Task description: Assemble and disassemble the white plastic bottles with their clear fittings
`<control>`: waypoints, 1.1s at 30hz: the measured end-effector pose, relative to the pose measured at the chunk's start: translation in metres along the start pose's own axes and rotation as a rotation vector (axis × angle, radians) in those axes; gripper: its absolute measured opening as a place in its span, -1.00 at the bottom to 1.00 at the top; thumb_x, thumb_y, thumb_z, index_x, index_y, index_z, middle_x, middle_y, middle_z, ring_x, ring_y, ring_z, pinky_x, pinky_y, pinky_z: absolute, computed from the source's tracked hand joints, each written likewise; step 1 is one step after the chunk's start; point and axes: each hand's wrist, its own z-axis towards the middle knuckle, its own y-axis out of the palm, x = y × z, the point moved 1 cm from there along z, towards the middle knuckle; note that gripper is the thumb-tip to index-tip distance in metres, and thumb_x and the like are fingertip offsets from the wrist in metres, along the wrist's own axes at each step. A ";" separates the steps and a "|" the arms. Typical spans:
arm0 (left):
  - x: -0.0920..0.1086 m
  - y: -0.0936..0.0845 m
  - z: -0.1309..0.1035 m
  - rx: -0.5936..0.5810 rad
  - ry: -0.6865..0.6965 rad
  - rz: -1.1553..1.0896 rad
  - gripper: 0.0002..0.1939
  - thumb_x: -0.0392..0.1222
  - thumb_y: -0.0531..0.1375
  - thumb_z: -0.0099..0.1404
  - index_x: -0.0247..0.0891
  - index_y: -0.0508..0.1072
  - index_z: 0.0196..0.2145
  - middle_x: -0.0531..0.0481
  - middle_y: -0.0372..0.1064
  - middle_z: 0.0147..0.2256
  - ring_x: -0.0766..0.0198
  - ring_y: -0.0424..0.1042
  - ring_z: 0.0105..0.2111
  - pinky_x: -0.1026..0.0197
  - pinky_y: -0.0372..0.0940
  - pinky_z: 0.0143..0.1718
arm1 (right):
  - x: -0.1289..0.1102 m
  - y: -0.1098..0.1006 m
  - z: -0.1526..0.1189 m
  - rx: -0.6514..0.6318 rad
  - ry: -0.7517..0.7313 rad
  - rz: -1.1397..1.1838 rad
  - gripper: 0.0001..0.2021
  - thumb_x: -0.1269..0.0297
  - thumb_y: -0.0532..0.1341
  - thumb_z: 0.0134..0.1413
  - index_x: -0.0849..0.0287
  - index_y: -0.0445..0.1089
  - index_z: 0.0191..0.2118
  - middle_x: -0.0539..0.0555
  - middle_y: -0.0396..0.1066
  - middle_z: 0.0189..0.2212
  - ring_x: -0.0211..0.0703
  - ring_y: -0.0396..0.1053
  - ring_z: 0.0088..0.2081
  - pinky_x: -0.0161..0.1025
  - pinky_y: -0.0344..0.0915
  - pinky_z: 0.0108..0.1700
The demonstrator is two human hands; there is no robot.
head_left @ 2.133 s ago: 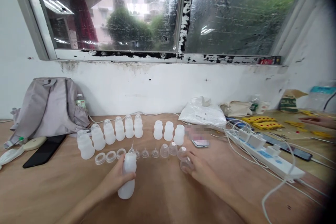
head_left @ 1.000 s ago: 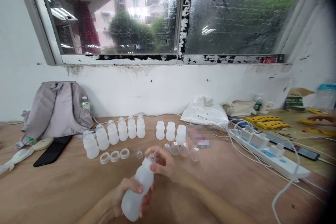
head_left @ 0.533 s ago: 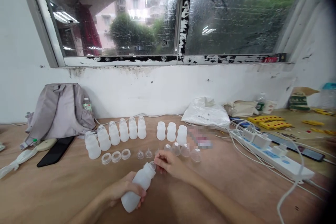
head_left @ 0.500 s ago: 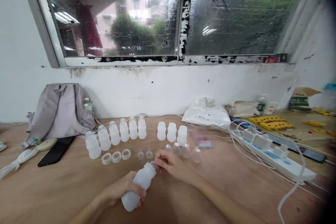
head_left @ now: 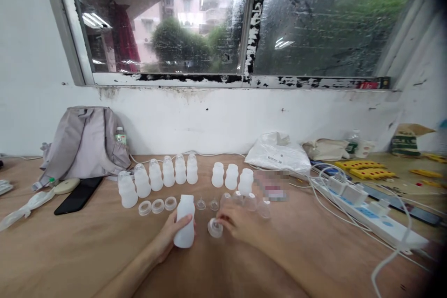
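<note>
My left hand point(head_left: 170, 234) is wrapped round a frosted white bottle point(head_left: 185, 229), which stands nearly upright with its neck uncovered. To its right, my right hand point(head_left: 228, 220) pinches a clear ring with a nipple point(head_left: 215, 227), held apart from the bottle. Three loose rings point(head_left: 158, 206) lie left of the held bottle. Two clear nipples point(head_left: 200, 203) sit just behind the hands. Several clear domed caps point(head_left: 250, 201) stand behind my right hand, which partly hides them. Farther back are several capped bottles point(head_left: 168, 172) on the left and three uncapped bottles point(head_left: 231, 177) on the right.
A grey backpack point(head_left: 85, 144) and black phone point(head_left: 77, 195) are at the left. White plastic bag point(head_left: 277, 153) lies by the wall. At the right, a power strip point(head_left: 380, 216) trails white cables; yellow parts point(head_left: 366, 167) lie beyond it.
The bottle in my left hand has gone from tilted to nearly upright. My right hand has moved away from its neck with the ring and nipple. The view has shifted slightly.
</note>
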 end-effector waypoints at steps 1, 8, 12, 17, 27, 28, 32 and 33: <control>0.002 -0.002 0.002 0.113 0.057 0.153 -0.45 0.08 0.17 0.03 -0.26 0.15 -0.10 0.01 0.30 -0.39 0.26 0.35 -0.43 0.21 0.25 -0.40 | -0.001 0.005 -0.002 -0.018 -0.003 -0.053 -0.81 0.29 0.01 0.10 0.13 0.35 -0.40 0.04 0.34 -0.45 -0.20 0.28 -0.41 -0.26 0.20 -0.35; 0.004 -0.006 -0.005 0.205 0.389 0.903 -0.59 0.04 0.20 0.02 -0.17 0.25 -0.20 0.00 0.35 -0.21 0.16 0.36 -0.23 0.18 0.21 -0.22 | -0.033 0.014 0.009 0.141 -0.054 -0.032 -0.72 0.22 0.15 -0.01 0.09 0.24 -0.12 0.09 0.29 -0.20 -0.12 0.28 -0.23 -0.19 0.23 -0.21; 0.002 -0.007 -0.004 0.192 0.400 0.896 -0.56 0.04 0.19 0.03 -0.18 0.24 -0.16 -0.04 0.35 -0.20 0.16 0.36 -0.21 0.16 0.22 -0.18 | -0.047 0.016 0.020 0.164 -0.140 0.100 -0.93 0.32 0.11 0.03 0.12 0.28 -0.31 0.05 0.28 -0.21 -0.18 0.28 -0.23 -0.24 0.21 -0.17; -0.011 -0.009 0.002 0.338 0.497 0.860 -0.24 0.00 0.23 0.00 -0.27 -0.02 0.07 -0.21 0.16 -0.01 0.08 0.23 -0.04 0.03 0.16 -0.07 | -0.028 -0.017 0.045 0.448 -0.127 -0.010 -0.95 0.39 0.04 0.07 0.17 0.21 -0.39 0.08 0.28 -0.30 -0.18 0.26 -0.27 -0.23 0.19 -0.22; -0.018 0.028 -0.007 0.102 0.547 1.171 -0.36 0.12 0.16 0.04 -0.27 0.17 0.00 -0.15 0.22 -0.06 0.06 0.20 -0.09 0.01 0.14 -0.10 | 0.014 -0.022 0.127 0.227 -0.068 -0.823 -0.90 0.50 0.05 0.04 0.27 0.28 -0.32 0.17 0.32 -0.34 -0.06 0.25 -0.26 -0.15 0.08 -0.13; -0.018 0.031 -0.005 0.097 0.550 1.185 -0.34 0.13 0.17 0.03 -0.27 0.17 0.01 -0.14 0.22 -0.05 0.06 0.19 -0.09 0.02 0.13 -0.09 | 0.020 -0.016 0.133 0.180 -0.060 -0.848 -0.89 0.51 0.07 0.02 0.28 0.28 -0.31 0.17 0.33 -0.34 -0.06 0.25 -0.24 -0.15 0.06 -0.11; -0.022 0.039 0.007 0.068 0.530 1.216 -0.42 0.08 0.19 0.03 -0.25 0.24 -0.04 -0.08 0.28 -0.09 0.07 0.20 -0.09 0.04 0.10 -0.07 | 0.040 -0.009 0.144 0.125 -0.010 -0.838 -0.88 0.51 0.09 0.02 0.28 0.29 -0.28 0.17 0.35 -0.31 -0.08 0.26 -0.20 -0.18 0.05 -0.09; -0.024 0.040 0.010 0.058 0.515 1.223 -0.47 0.04 0.19 0.05 -0.25 0.27 -0.06 -0.06 0.31 -0.11 0.08 0.21 -0.10 0.04 0.10 -0.08 | 0.043 -0.011 0.144 0.124 0.000 -0.829 -0.90 0.49 0.09 0.03 0.28 0.30 -0.29 0.16 0.35 -0.32 -0.09 0.26 -0.20 -0.18 0.05 -0.09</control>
